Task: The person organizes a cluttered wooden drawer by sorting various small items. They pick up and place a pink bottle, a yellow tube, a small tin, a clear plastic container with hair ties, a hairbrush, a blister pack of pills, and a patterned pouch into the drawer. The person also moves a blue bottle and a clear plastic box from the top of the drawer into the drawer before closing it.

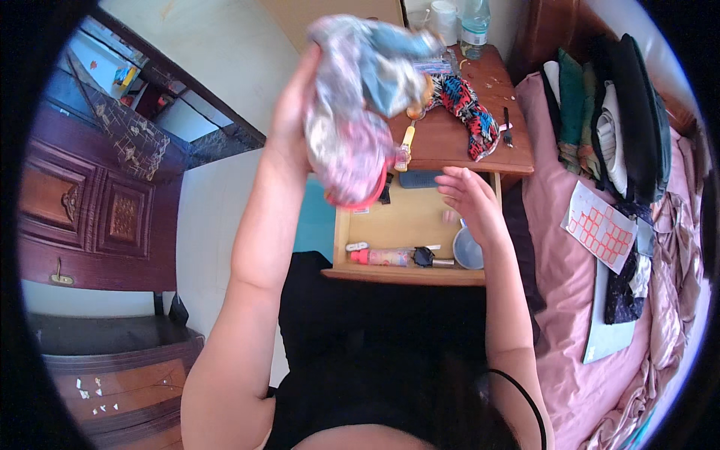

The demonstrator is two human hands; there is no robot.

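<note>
Up over the nightstand, my left hand (298,101) grips a crumpled patterned cloth (349,112) in pink, grey and pale blue, with a red edge at its lower end. The cloth is somewhat blurred and covers most of my fingers. My right hand (474,201) is held above the right side of the open wooden drawer (405,277), fingers apart and holding nothing. Inside the drawer lie a pink bottle (381,257), a pale blue bowl (469,249), a dark flat case (420,178) and a few small items.
On the nightstand top (491,75) are a red, blue and black patterned cloth (469,109), a yellow strap-like item (406,148), a clear bottle (475,30) and a white container (444,21). A pink-covered bed (555,300) with folded clothes (634,112) stands at right, a wooden door (97,217) at left.
</note>
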